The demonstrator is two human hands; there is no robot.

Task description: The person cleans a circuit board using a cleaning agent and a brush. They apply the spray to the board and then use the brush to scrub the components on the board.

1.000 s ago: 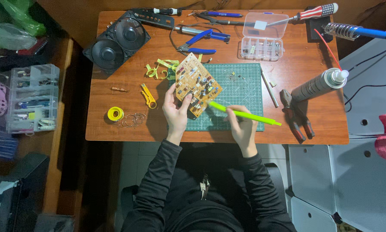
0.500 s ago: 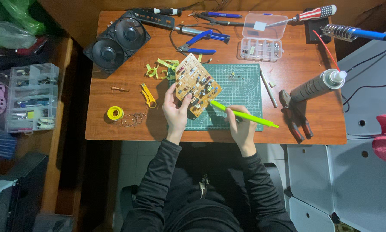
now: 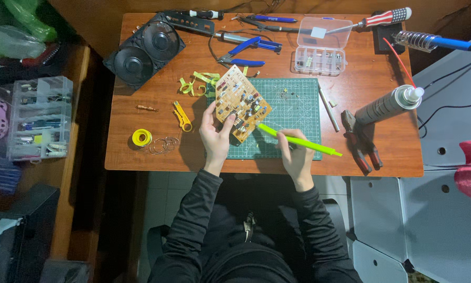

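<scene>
Tan circuit board (image 3: 242, 103), tilted over the green cutting mat (image 3: 293, 112) at table centre; left hand (image 3: 215, 137) pinches its near edge. Right hand (image 3: 297, 157) wraps a lime-green tool (image 3: 298, 140), tip at the board; fingers partly hidden. Board's components too small to identify.

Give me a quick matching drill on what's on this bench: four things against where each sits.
Things:
1. tan circuit board
2. long lime-green plastic tool
3. small yellow solder spool
4. clear plastic parts box

Places:
A. far edge of the wooden table, right of centre
B. in the right hand
C. held by the left hand over the green cutting mat
D. left of that hand, beside wire loops

Pairs: 1-C, 2-B, 3-D, 4-A
</scene>
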